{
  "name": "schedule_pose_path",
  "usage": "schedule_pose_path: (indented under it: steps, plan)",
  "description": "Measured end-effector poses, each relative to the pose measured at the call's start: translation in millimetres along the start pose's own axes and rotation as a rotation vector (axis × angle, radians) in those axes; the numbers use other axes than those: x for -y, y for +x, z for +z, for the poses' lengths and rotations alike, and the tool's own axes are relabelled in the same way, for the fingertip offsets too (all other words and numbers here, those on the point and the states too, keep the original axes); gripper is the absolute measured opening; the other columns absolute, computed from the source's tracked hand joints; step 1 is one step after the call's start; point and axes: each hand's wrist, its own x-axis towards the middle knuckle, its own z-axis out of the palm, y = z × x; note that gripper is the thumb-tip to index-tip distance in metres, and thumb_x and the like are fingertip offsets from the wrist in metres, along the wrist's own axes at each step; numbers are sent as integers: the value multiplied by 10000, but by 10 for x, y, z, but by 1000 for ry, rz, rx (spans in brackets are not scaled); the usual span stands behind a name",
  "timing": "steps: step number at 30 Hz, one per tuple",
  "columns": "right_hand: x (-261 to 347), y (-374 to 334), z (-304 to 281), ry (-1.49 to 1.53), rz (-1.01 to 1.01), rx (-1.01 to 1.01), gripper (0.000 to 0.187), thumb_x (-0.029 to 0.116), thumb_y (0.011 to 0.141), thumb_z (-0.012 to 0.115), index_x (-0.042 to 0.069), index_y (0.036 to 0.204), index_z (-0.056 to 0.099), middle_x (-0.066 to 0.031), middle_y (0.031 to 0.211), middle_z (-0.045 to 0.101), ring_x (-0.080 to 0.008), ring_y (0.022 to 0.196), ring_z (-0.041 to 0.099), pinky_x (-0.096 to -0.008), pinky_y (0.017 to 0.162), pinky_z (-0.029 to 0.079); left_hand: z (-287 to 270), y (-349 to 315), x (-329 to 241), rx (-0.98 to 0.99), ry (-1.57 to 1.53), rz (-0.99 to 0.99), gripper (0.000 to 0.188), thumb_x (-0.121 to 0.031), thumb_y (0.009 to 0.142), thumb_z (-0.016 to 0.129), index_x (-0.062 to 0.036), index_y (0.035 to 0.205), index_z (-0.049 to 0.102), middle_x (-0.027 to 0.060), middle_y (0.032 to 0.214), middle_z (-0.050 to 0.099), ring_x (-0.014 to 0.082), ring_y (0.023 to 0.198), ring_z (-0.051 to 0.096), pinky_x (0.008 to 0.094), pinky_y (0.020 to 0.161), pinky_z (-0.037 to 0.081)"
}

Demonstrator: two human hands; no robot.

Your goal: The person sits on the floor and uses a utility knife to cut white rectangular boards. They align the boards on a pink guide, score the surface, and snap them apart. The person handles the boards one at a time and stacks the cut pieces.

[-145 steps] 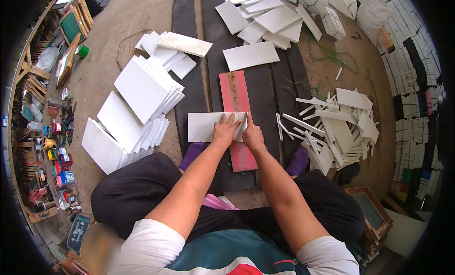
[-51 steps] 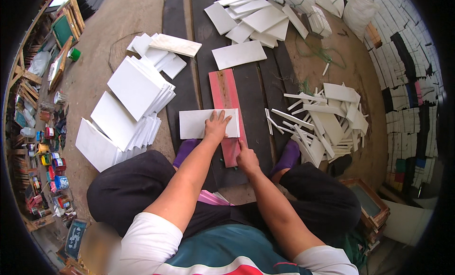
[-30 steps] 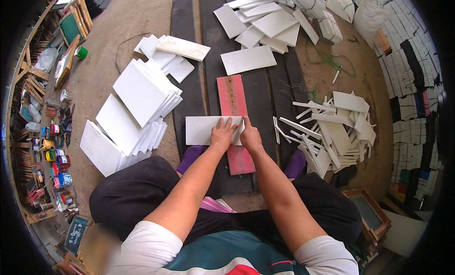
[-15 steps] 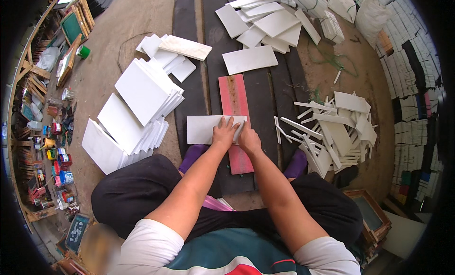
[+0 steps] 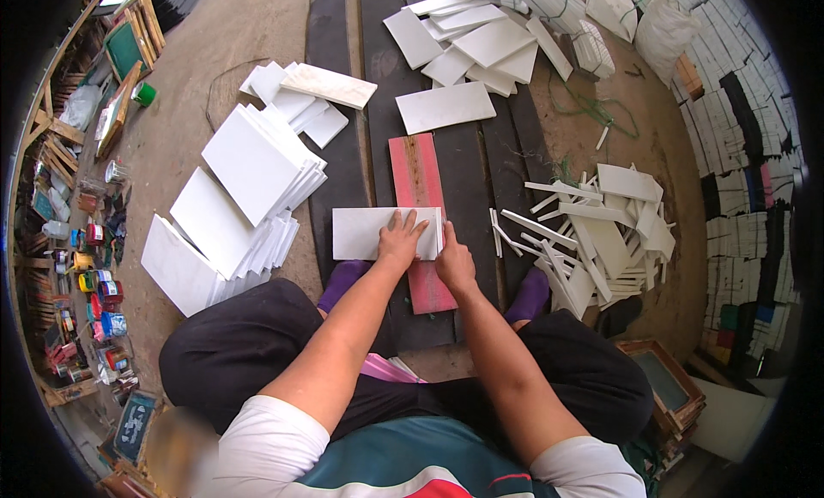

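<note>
Half a second ago your right hand (image 5: 455, 263) covered most of the right end of the white panel (image 5: 356, 233); now it sits lower and a little outward, by the near right corner, and a fine line shows along that end. Compared with 1.7 seconds ago, when the same hand was down past the near edge over the red board (image 5: 430, 289), it is back up beside the panel. Your left hand (image 5: 400, 241) stays in its place, palm down with fingers spread, pressing the panel and gripping nothing. Your right fingers are curled with the index stretched forward; whether they clasp a tool, you can't tell from here. The panel lies flat crosswise over the board, reaching well out to your left.

The board rests lengthwise on dark planks (image 5: 468, 168) with gaps between them, your purple socks (image 5: 345, 283) to either side. Left of it lean overlapping white slabs (image 5: 252, 165); ahead, a single white piece (image 5: 445, 108) lies in front of a loose pile (image 5: 493, 45). On your right are jumbled strips and offcuts (image 5: 608, 241), with green cord (image 5: 614, 118) beyond on the brown floor (image 5: 193, 86). Paint jars (image 5: 110, 294) line the far left, and tall white stacks (image 5: 747, 232) stand along the right.
</note>
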Motion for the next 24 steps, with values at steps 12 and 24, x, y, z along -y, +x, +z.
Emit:
schedule_pose_path:
  steps: [12, 24]
  plan:
    - [99, 459, 11, -36, -30, 57, 599, 166, 986, 489, 183, 1580, 418, -345, 1096, 706, -517, 1045, 693, -600, 920, 540, -34, -17, 10, 19, 13, -4, 966, -477, 874, 784, -406, 1664, 233, 5, 1753, 165, 357, 1587, 212, 508, 1016, 517]
    - [196, 484, 20, -45, -6, 87, 497, 209, 1007, 477, 53, 1479, 466, -349, 1111, 710, -517, 1077, 692, -594, 943, 543, -53, -14, -28, 12, 39, 0, 960, -507, 845, 802, -383, 1649, 292, 12, 1738, 213, 361, 1579, 234, 505, 1014, 530]
